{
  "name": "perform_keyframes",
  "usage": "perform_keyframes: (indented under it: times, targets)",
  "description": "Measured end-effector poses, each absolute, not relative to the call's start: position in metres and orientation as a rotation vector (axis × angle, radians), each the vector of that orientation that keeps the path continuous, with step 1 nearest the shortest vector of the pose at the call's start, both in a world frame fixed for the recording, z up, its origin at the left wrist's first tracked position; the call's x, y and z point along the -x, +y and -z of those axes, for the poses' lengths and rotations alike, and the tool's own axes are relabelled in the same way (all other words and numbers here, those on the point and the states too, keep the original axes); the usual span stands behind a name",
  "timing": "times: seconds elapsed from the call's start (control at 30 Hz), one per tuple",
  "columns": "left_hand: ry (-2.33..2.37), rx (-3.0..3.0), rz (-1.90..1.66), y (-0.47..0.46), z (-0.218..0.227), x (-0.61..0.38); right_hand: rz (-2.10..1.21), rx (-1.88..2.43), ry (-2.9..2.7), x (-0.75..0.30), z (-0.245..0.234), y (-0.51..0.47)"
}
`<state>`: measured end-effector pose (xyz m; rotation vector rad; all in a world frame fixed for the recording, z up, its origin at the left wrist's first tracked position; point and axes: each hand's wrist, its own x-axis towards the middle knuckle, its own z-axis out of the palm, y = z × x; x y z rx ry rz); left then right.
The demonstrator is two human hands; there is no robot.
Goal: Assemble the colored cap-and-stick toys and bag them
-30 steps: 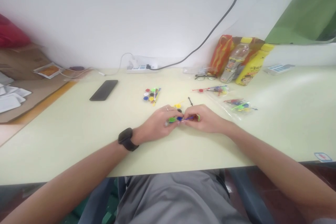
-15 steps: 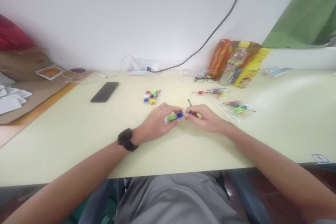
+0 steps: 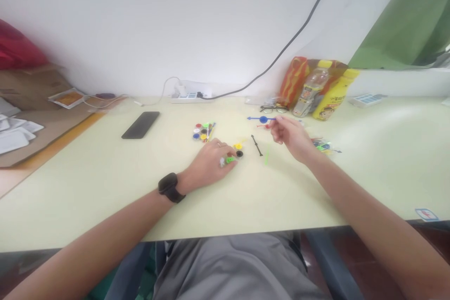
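Observation:
My right hand (image 3: 290, 137) is closed on the end of a blue arrow spinner (image 3: 263, 119), a thin pointer with a round disc at its middle, raised over the table. My left hand (image 3: 213, 161) rests on the table, thumb and fingers apart, curved around a green plastic piece (image 3: 229, 160). A black disc (image 3: 239, 153) and a yellow piece (image 3: 238, 146) lie just beyond its fingertips. Between the hands are a black arrow (image 3: 257, 145) and a light green stick (image 3: 267, 155). A red piece (image 3: 264, 126) lies partly behind the right hand.
Several coloured discs and sticks (image 3: 203, 132) lie in a cluster behind my left hand. More bagged pieces (image 3: 325, 145) lie right of my right hand. Farther back are glasses (image 3: 274, 108), two bottles (image 3: 332, 96) and a power strip (image 3: 190, 97). A phone (image 3: 140, 125) lies left.
My right hand has moved away from my left, up and to the right, carrying the blue spinner. The black arrow and green stick now lie uncovered. My left hand stays nearly in place.

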<state>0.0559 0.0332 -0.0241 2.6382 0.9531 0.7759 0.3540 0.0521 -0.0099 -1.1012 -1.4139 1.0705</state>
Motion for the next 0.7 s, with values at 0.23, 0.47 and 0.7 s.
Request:
perform_keyframes:
  times: [0.23,0.47,0.7]
  targets:
    - [0.949,-2.701,-0.733,0.034,0.022,-0.055,-0.418,1.655,-1.839,-0.369,0.029,0.064]
    - [0.970,-2.643,-0.810,0.032,0.019,-0.057,-0.326,1.506,-2.136,-0.366,0.012,0.050]
    - [0.949,-2.344,-1.012,0.027,0.014,-0.059,-0.628,1.258,-2.443,-0.368,0.001,0.039]
